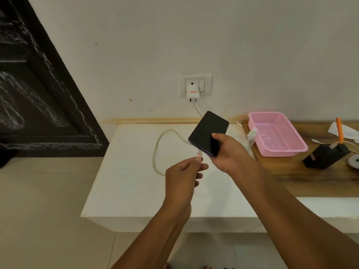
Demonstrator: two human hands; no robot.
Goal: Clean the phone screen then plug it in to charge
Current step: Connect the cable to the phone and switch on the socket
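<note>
Above the white table (124,191), near its far right corner, the phone (208,133) is held off the surface, dark screen up, tilted with its near end lower. The right hand (231,154) grips that near end, thumb across the glass and fingers curled beneath. Just left of and below it, the left hand (182,175) pinches the cable plug (199,153) between thumb and fingers, its metal tip at the phone's bottom edge; whether it is seated cannot be told. From there the charging cable (157,150) loops over the tabletop and runs behind the phone up to the white charger (192,93), plugged into the wall socket (196,84). To the right, a pink basket (275,133) sits on a wooden board (310,177), a small spray bottle (250,135) against its left side and a black power bank (326,155) further right.
</note>
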